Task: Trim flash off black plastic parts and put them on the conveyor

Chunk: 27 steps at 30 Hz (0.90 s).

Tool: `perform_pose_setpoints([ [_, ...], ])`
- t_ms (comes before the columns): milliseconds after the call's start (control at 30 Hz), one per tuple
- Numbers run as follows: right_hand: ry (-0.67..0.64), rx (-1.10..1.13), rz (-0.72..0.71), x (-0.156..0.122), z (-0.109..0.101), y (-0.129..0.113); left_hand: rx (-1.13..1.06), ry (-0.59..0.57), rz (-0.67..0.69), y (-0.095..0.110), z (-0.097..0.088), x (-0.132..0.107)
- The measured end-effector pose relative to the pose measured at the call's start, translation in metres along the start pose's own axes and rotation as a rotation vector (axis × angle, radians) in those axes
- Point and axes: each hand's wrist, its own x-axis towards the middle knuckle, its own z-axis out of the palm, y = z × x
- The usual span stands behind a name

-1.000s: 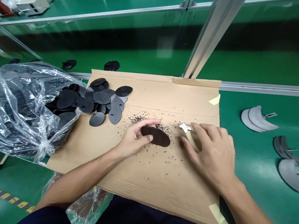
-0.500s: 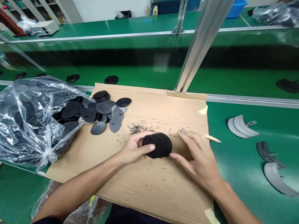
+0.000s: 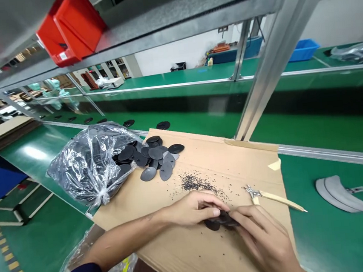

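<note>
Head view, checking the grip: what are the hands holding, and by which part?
A stack of black discs is held by its edges: the left hand from the left, the right hand from the right. The exact contact is partly hidden.

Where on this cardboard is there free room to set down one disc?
Bare cardboard lies along the far edge, between the disc pile and the tape, above the specks. It is crowded by the bag and your left hand and right hand.
</note>
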Motion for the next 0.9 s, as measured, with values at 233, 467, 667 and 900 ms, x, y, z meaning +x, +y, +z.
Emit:
perform_pose_setpoints([
  [233, 0.141, -0.161, 0.033, 0.001, -0.003, -0.003, 0.455, -0.182, 0.157, 0.051, -0.031, 0.034],
  [467, 0.130, -0.351, 0.223, -0.009, -0.006, 0.015, 0.909, 0.138, 0.069, 0.071, -0.109, 0.134],
  [667, 0.077, -0.389, 0.290, -0.016, -0.010, 0.014, 1.099, 0.240, -0.129, 0.027, -0.138, 0.180],
  [900, 0.018, -0.373, 0.342, -0.015, -0.012, 0.010, 1.261, 0.278, -0.229, -0.007, -0.159, 0.157],
])
